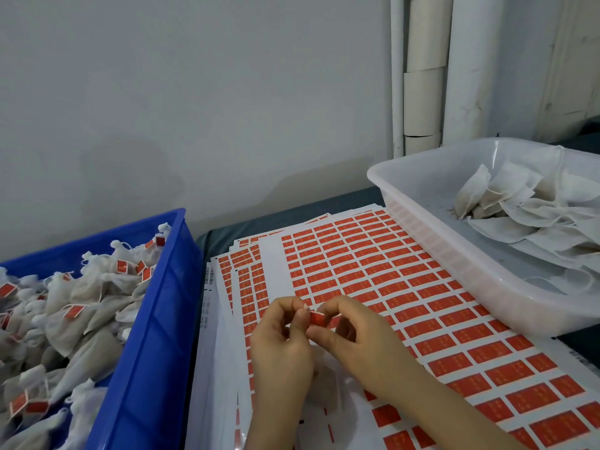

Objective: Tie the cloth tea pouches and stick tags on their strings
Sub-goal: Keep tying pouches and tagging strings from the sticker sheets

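Note:
A small red tag (317, 318) is pinched between the fingertips of my left hand (281, 345) and my right hand (354, 339), low in the middle of the view. Under my hands lies a pale cloth tea pouch (326, 384), partly hidden by my wrists; I cannot make out its string. Both hands hover over sheets of red sticker tags (406, 287) spread across the table.
A blue crate (152, 319) on the left holds several tied pouches with red tags. A translucent white tub (454, 254) at the right holds several flat pouches without tags. A grey wall and white pipes (422, 76) stand behind.

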{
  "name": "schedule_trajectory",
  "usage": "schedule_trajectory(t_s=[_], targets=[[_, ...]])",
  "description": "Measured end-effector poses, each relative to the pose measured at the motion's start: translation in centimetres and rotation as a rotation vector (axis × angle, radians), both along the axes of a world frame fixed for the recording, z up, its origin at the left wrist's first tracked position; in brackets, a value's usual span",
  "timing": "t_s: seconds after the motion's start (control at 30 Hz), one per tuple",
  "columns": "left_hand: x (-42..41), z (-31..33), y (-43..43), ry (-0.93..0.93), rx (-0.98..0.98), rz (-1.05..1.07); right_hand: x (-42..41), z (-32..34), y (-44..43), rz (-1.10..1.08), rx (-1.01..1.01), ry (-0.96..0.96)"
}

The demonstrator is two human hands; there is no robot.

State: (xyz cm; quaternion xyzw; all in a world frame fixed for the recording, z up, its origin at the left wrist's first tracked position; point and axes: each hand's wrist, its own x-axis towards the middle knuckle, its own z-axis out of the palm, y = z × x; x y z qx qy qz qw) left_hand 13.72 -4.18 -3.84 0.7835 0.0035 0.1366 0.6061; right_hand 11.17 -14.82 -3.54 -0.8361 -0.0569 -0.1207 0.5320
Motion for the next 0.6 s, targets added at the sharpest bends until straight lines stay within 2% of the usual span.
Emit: schedule_trajectory(t_s=[0.1, 0.23, 0.33, 0.43, 0.6], targets=[[0.1, 0.1, 0.2, 0.036, -0.128, 0.013, 0.0, -0.3, 0.1, 0.070, -0.068, 0.063], [0.0, 0.8, 0.5, 0.144, -0.427, -0.053, 0.1, -1.2, 0.3, 0.204, -0.220, 0.138], [0.1, 1.3, 0.8, 0.166, -0.522, -0.008, 0.2, -1.2, 0.2, 0.181, -0.201, 0.136], [0.8, 1.1, 1.2, 0.198, -0.420, 0.124, 0.4, -1.0, -0.2, 0.077, -0.130, 0.129], [1.4, -0.5, 1.7, 0.200, -0.086, 0.208, 0.7, -0.8, -0.9, -0.102, -0.011, 0.078]])
